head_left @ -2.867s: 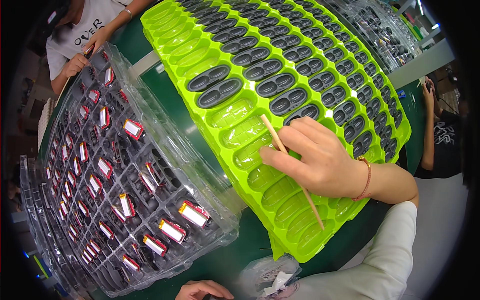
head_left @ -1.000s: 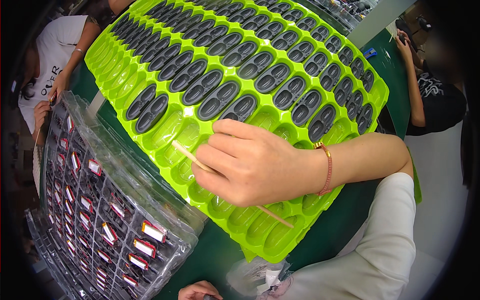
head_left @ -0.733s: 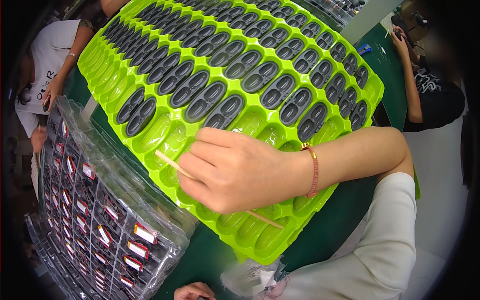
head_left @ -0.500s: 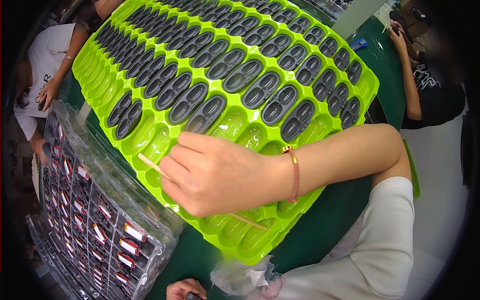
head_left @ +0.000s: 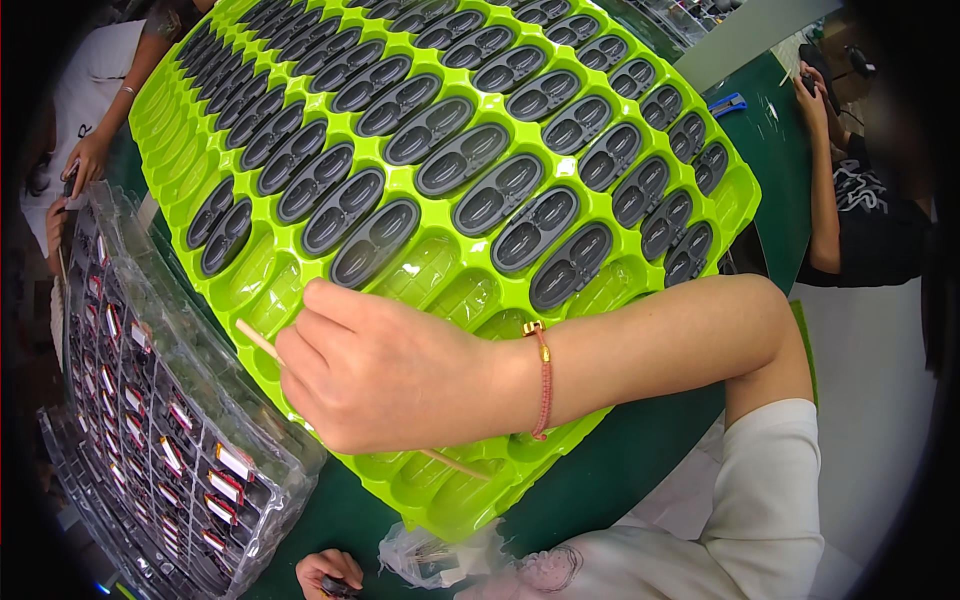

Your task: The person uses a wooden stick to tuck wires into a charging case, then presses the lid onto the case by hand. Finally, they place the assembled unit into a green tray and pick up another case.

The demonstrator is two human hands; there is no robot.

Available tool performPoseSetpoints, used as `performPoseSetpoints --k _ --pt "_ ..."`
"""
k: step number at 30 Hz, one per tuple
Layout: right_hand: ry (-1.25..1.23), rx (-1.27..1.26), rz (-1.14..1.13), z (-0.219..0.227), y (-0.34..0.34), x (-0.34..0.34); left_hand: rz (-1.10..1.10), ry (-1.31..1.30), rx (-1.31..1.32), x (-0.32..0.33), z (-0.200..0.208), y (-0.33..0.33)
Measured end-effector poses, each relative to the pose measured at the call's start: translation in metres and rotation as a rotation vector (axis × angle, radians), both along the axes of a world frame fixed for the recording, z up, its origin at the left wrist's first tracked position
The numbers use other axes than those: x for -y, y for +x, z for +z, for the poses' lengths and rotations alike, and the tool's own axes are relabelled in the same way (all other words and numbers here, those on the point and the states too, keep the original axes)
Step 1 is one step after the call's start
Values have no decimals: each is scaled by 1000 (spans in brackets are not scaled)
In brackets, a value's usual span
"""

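My right hand (head_left: 390, 370) is closed around a thin wooden stick (head_left: 258, 342), whose two ends poke out on either side of the fist. It hovers over the near part of a bright green plastic tray (head_left: 275, 290), hiding several of its pockets. Dark grey oval cases (head_left: 375, 243), each with two hollows, fill most of the tray's pockets; some pockets close to my hand are bare. At the lower edge, my left hand (head_left: 322, 568) grips a small dark piece (head_left: 340, 587), partly cut off by the picture's rim and too little shown to name.
Clear plastic trays (head_left: 290, 472) of small red-and-white parts (head_left: 235, 462) stand at the left. A crumpled clear bag (head_left: 430, 555) lies by the green tray's near corner. A blue utility knife (head_left: 728, 104) is at the far right. People work at left (head_left: 90, 150) and right (head_left: 822, 180).
The view has shifted slightly, so the trays and both hands appear further left. My right hand still holds the stick over the same part of the green tray.
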State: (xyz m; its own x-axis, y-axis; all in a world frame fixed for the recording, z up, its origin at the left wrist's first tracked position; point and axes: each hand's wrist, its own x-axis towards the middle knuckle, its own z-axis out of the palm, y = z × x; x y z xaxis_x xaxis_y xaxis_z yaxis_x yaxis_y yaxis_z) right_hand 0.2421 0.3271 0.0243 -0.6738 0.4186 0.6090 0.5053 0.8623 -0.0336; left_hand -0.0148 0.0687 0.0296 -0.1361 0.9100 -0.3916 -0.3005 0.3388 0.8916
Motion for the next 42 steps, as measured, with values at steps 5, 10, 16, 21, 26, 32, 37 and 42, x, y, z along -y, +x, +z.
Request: performPoseSetpoints --k 5,10,16,21,26,32,37,42 --pt "-74 7 10 4 4 -1 39 -115 40 -11 9 10" --pt "-103 35 9 7 5 0 -24 18 201 -5 -7 -7" --pt "-137 35 -18 5 5 0 -130 -79 32 -11 3 -4" --pt "-132 11 -11 7 4 1 -269 6 209 21 -41 -73" --pt "-124 43 -20 4 4 3 -235 4 386 12 -44 -60" --pt "-151 52 -19 7 5 6 -317 36 421 1 -45 -58" --pt "-120 76 -81 10 5 14 -270 -20 452 -3 -38 -52" --pt "-124 111 -69 12 10 15 -201 -148 523 11 -39 -77"
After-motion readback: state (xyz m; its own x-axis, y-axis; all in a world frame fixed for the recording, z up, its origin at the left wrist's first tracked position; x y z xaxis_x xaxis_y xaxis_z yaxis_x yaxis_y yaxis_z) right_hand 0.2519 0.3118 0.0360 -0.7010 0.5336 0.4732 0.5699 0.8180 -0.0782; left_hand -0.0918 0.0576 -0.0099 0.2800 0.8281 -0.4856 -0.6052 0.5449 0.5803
